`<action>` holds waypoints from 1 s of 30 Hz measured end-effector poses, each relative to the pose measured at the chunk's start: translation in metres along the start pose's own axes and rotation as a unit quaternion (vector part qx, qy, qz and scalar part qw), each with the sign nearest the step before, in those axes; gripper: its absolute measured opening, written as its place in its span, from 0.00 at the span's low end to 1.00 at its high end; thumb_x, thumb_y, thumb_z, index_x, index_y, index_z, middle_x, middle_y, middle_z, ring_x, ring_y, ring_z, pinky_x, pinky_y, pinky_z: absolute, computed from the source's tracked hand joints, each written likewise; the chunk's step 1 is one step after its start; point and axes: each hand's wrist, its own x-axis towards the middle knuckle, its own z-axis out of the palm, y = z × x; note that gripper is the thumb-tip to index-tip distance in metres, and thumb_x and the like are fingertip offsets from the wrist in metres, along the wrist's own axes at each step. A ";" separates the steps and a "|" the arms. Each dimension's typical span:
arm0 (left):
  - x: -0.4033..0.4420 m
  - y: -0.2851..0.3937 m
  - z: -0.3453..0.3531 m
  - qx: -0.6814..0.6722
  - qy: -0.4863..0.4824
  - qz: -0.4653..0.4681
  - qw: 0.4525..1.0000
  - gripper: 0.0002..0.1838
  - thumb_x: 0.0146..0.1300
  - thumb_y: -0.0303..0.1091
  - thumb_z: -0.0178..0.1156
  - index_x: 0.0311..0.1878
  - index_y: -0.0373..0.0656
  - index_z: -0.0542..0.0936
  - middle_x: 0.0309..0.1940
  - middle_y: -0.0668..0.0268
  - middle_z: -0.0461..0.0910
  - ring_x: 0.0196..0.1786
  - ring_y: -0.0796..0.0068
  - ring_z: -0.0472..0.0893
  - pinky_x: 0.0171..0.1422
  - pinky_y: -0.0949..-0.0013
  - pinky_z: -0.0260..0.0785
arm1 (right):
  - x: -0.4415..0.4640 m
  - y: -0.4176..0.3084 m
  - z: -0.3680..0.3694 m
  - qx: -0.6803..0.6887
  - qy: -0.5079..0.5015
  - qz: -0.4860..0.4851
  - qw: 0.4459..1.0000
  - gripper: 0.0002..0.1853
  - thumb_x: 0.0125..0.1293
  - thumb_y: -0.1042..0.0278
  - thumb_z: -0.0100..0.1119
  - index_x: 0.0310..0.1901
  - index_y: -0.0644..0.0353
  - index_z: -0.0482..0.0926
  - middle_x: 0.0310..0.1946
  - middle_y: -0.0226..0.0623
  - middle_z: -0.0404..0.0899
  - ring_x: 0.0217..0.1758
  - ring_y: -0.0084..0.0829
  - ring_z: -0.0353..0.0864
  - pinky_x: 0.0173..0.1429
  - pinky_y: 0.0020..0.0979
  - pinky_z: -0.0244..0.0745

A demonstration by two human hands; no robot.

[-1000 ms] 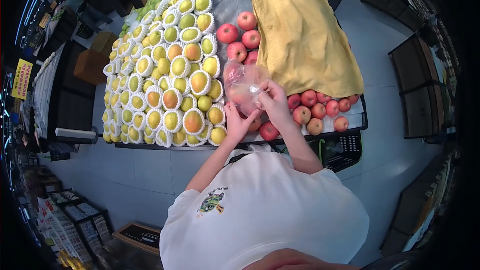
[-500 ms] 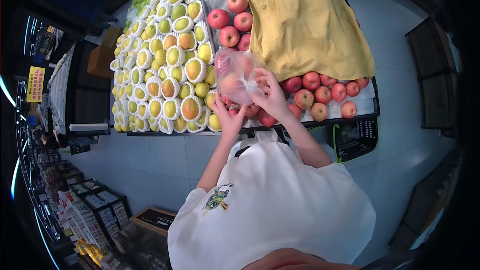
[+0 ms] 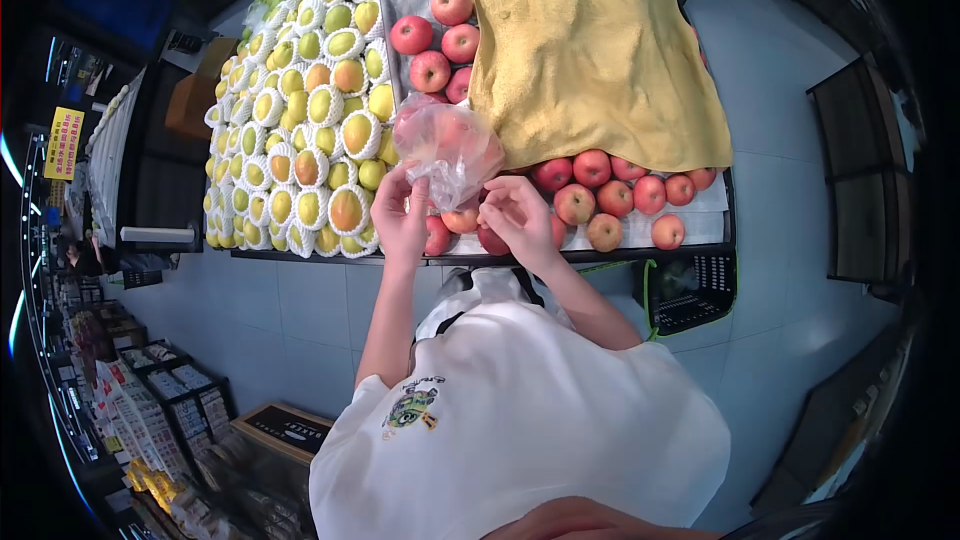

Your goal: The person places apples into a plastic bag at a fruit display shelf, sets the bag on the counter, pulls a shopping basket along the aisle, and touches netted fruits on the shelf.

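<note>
A clear plastic bag (image 3: 447, 155) with red apples inside rests over the apples at the front of the display. My left hand (image 3: 401, 218) grips the bag's gathered film at its near left side, thumb pointing up along it. My right hand (image 3: 518, 223) is just right of the bag, its fingers bent and drawn together near the bag's edge. Whatever those fingertips pinch is too small to make out. Loose red apples (image 3: 461, 220) lie between and below the two hands.
Yellow-green pears (image 3: 310, 170) in white foam nets fill the left side. A yellow cloth (image 3: 590, 50) covers part of the apple bed, with uncovered apples (image 3: 614, 198) along its front. A black basket (image 3: 690, 292) with green trim stands below the display's right front edge.
My right hand has come off the bag's twisted neck and moved down to its right. My left hand has risen onto the bag's left side. The whole view has shifted slightly.
</note>
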 end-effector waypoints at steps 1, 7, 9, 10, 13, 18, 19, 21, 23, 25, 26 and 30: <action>0.000 0.011 -0.001 -0.017 -0.017 -0.005 1.000 0.13 0.73 0.27 0.65 0.58 0.35 0.81 0.42 0.68 0.83 0.43 0.84 0.80 0.47 0.77 0.73 | 0.001 0.001 -0.001 -0.017 0.060 -0.026 0.998 0.20 0.72 0.75 0.66 0.62 0.60 0.72 0.45 0.27 0.75 0.49 0.18 0.78 0.55 0.24 0.75; -0.005 0.031 -0.010 -0.064 -0.055 -0.009 0.996 0.28 0.71 0.23 0.66 0.72 0.38 0.70 0.45 0.65 0.86 0.46 0.79 0.84 0.53 0.76 0.76 | 0.034 -0.007 0.009 -0.251 0.152 -0.116 0.949 0.34 0.60 0.61 0.79 0.64 0.59 0.73 0.40 0.28 0.75 0.41 0.20 0.76 0.48 0.24 0.74; -0.006 0.024 -0.017 -0.033 -0.061 -0.010 0.998 0.31 0.69 0.21 0.67 0.73 0.38 0.67 0.48 0.63 0.85 0.45 0.79 0.84 0.54 0.75 0.77 | 0.044 -0.004 0.007 -0.281 0.120 -0.102 0.947 0.33 0.61 0.64 0.77 0.65 0.59 0.72 0.39 0.28 0.76 0.39 0.20 0.76 0.45 0.24 0.74; -0.007 0.022 -0.022 -0.033 -0.062 -0.010 0.997 0.31 0.69 0.21 0.67 0.73 0.38 0.67 0.48 0.63 0.85 0.45 0.79 0.84 0.54 0.75 0.77 | 0.048 -0.003 0.009 -0.313 0.088 -0.088 0.942 0.32 0.61 0.68 0.75 0.65 0.58 0.71 0.37 0.28 0.77 0.36 0.20 0.76 0.43 0.25 0.74; -0.005 0.030 -0.032 0.034 -0.016 -0.007 0.999 0.32 0.66 0.18 0.67 0.71 0.37 0.68 0.51 0.61 0.84 0.46 0.77 0.84 0.52 0.74 0.77 | 0.055 -0.009 0.018 -0.218 0.152 -0.094 0.960 0.23 0.64 0.77 0.67 0.59 0.60 0.71 0.36 0.27 0.78 0.35 0.17 0.76 0.38 0.23 0.72; -0.008 0.077 -0.030 0.232 -0.055 0.373 0.897 0.22 0.60 0.16 0.68 0.58 0.36 0.79 0.50 0.56 0.84 0.47 0.63 0.83 0.52 0.63 0.76 | 0.062 -0.023 0.028 -0.085 0.171 -0.086 0.978 0.18 0.68 0.80 0.64 0.55 0.59 0.68 0.36 0.25 0.77 0.37 0.13 0.75 0.41 0.19 0.70; -0.005 0.081 -0.026 0.179 -0.154 0.333 0.913 0.13 0.63 0.19 0.67 0.51 0.36 0.82 0.47 0.55 0.85 0.47 0.59 0.83 0.54 0.61 0.75 | 0.063 -0.027 0.029 -0.082 0.158 -0.081 0.981 0.18 0.70 0.79 0.64 0.55 0.58 0.67 0.35 0.25 0.76 0.38 0.13 0.75 0.42 0.19 0.70; -0.003 0.085 -0.011 0.178 -0.187 0.282 0.924 0.12 0.64 0.21 0.66 0.50 0.36 0.81 0.44 0.56 0.84 0.45 0.57 0.82 0.53 0.59 0.74 | 0.071 -0.032 0.027 -0.086 0.155 -0.080 0.981 0.18 0.70 0.79 0.64 0.55 0.58 0.67 0.35 0.25 0.76 0.38 0.13 0.75 0.42 0.19 0.70; 0.003 0.081 -0.005 0.239 -0.193 0.278 0.910 0.10 0.65 0.25 0.64 0.49 0.36 0.81 0.38 0.54 0.84 0.43 0.53 0.83 0.52 0.56 0.72 | 0.076 -0.038 0.031 -0.077 0.154 -0.076 0.982 0.20 0.70 0.78 0.65 0.58 0.58 0.67 0.36 0.26 0.77 0.39 0.13 0.76 0.42 0.19 0.71; 0.017 0.062 -0.011 0.306 -0.194 0.264 0.894 0.09 0.65 0.26 0.63 0.47 0.37 0.81 0.36 0.55 0.84 0.42 0.53 0.83 0.51 0.56 0.71 | 0.083 -0.045 0.042 -0.105 0.166 -0.107 0.975 0.22 0.70 0.78 0.65 0.59 0.58 0.67 0.36 0.26 0.77 0.38 0.14 0.76 0.42 0.19 0.71; 0.023 0.052 -0.016 0.377 -0.189 0.246 0.873 0.07 0.65 0.26 0.63 0.45 0.38 0.81 0.35 0.55 0.84 0.40 0.53 0.84 0.50 0.55 0.71 | 0.085 -0.045 0.046 -0.130 0.173 -0.133 0.967 0.23 0.70 0.78 0.65 0.61 0.58 0.67 0.37 0.26 0.77 0.38 0.14 0.76 0.42 0.19 0.71; 0.053 0.030 -0.032 0.491 -0.178 0.217 0.825 0.03 0.67 0.28 0.62 0.40 0.40 0.80 0.34 0.56 0.84 0.39 0.53 0.83 0.51 0.52 0.72 | 0.084 -0.038 0.055 -0.146 0.178 -0.111 0.967 0.27 0.69 0.78 0.67 0.65 0.57 0.66 0.39 0.27 0.77 0.40 0.16 0.76 0.45 0.20 0.72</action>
